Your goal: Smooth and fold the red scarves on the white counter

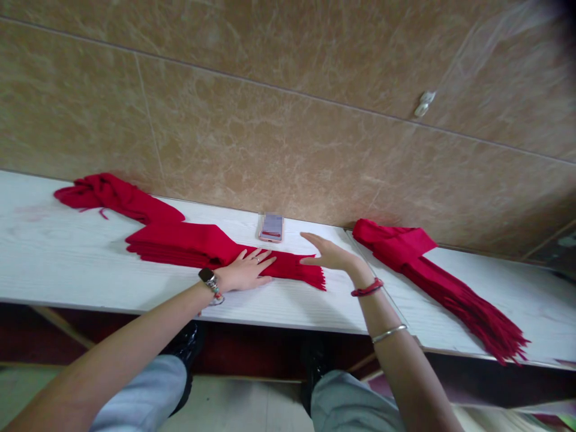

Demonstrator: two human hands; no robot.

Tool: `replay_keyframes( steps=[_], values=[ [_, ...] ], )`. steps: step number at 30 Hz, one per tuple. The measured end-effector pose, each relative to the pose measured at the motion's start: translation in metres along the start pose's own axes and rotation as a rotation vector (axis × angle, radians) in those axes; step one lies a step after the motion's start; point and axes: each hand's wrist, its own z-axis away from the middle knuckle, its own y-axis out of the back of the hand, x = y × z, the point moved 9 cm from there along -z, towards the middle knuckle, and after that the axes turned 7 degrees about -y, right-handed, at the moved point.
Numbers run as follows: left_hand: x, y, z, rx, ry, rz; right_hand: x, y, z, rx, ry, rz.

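While the folded red fabric scarf [189, 237] is pressed onto the white wood-grained desk [288, 306] by the left hand [245, 273], laid flat with fingers spread and nothing gripped, the right hand [330, 255] is held wide open and empty at 3 o'clock, by the scarf's red fringe [320, 278]; whether the fringe is touched cannot be told. For even layers, pressure is probably best spread across the palm, with creases eased toward 3 o'clock, clear of the slim pink-edged phone [271, 229] at 1 o'clock from the left hand.
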Motion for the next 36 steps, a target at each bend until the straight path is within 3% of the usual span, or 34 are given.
replay_keyframes(
  steps=[3, 7, 10, 13, 16, 19, 24, 29, 33, 36],
  values=[
    [0.0, 0.003, 0.002, 0.0, 0.005, -0.018, -0.045, -0.03, -0.018, -0.024, 0.107, -0.025],
    [-0.02, 0.026, 0.025, -0.022, 0.039, -0.062, -0.065, -0.07, -0.02, -0.093, 0.14, 0.019],
    [-0.057, 0.061, 0.054, 0.044, 0.126, -0.108, -0.063, -0.074, -0.013, -0.03, 0.155, 0.054],
    [-0.111, 0.084, 0.087, 0.132, 0.311, -0.1, -0.061, -0.071, -0.006, 0.014, 0.168, 0.069],
    [-0.161, 0.08, 0.117, 0.097, 0.537, -0.048, -0.054, -0.07, -0.004, 0.019, 0.158, 0.072],
    [-0.186, 0.064, 0.138, 0.013, 0.633, 0.034, -0.04, -0.071, 0.001, -0.003, 0.141, 0.073],
    [-0.176, 0.059, 0.137, 0.043, 0.485, 0.12, 0.004, -0.069, 0.019, -0.074, 0.094, 0.067],
    [-0.15, 0.062, 0.107, 0.237, 0.349, 0.278, 0.053, -0.065, 0.041, -0.118, 0.021, 0.055],
    [-0.139, 0.066, 0.09, 0.452, 0.365, 0.547, 0.079, -0.059, 0.052, -0.116, -0.024, 0.04],
    [-0.135, 0.063, 0.084, 0.513, 0.404, 0.757, 0.085, -0.057, 0.054, -0.128, -0.035, 0.028]
  ],
)
